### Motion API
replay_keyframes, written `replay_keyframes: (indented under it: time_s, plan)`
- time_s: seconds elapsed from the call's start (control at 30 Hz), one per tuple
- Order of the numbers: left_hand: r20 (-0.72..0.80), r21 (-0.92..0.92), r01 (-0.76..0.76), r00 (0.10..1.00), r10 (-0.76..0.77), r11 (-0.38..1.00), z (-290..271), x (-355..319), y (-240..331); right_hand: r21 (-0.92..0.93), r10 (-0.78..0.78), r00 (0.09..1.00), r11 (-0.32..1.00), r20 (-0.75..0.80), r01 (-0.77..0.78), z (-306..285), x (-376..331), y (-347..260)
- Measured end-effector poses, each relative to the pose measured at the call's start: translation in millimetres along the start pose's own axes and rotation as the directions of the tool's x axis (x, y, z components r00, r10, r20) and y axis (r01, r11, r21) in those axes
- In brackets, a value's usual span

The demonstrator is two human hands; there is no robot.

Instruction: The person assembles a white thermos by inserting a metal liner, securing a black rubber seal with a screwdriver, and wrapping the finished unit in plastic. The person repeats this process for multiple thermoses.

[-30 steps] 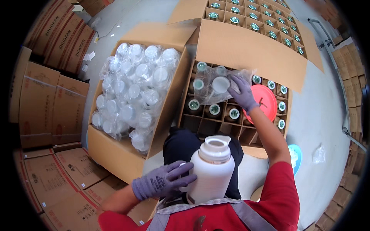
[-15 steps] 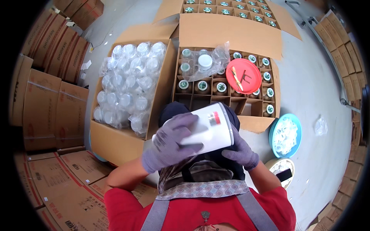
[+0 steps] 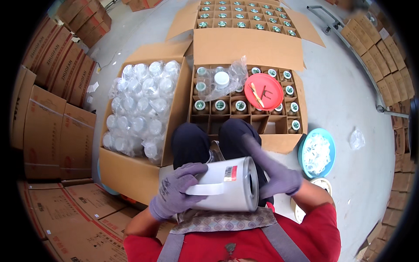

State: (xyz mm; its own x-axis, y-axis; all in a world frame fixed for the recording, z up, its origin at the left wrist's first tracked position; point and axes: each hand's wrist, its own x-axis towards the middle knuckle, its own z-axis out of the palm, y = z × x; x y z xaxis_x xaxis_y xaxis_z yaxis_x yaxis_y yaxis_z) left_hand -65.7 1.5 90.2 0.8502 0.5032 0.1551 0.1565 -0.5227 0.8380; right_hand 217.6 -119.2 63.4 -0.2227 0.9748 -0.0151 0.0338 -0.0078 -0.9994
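A white cylindrical container (image 3: pixel 231 185) with a strap-like white side piece and a red-and-white label lies tilted on its side over my lap. My left hand (image 3: pixel 180 191), in a grey-purple glove, is closed around its left part. The container's right end shows a round dark opening with a pale rim. Beside that end, my gloved right hand (image 3: pixel 279 177) has its fingers stretched out and somewhat blurred, with nothing seen in it. Ahead of my knees stands a divided carton (image 3: pixel 283 142) of lidded jars. A red plate (image 3: pixel 273 99) with small tools rests on the jars, near a plastic-wrapped jar (image 3: pixel 221 81).
To the left, an open carton (image 3: pixel 131 172) holds plastic-wrapped jars. Another divided carton (image 3: pixel 244 48) stands at the back. A blue basin (image 3: pixel 333 150) of white pieces and a partly hidden pale tub (image 3: pixel 325 185) sit right. Stacked boxes (image 3: pixel 46 131) line the left; a metal cart (image 3: pixel 366 70) is far right.
The container has come lower, toward my body, and turned so its open end and side piece show. My right hand has drawn off its end, fingers extending. The whole view has shifted slightly.
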Motion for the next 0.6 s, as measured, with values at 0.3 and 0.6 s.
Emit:
replay_keyframes:
  time_s: [0.3,0.6]
  plan:
    - [-0.005,-0.221,0.528,0.840,-0.543,0.820,7,-26,-11,0.223,0.369,0.928,0.902,0.046,-0.369,-15,-38,30]
    - [0.090,-0.495,0.606,0.749,-0.657,0.623,3,-23,-33,-0.335,-0.452,0.819,0.756,0.354,0.562,-2,-16,26]
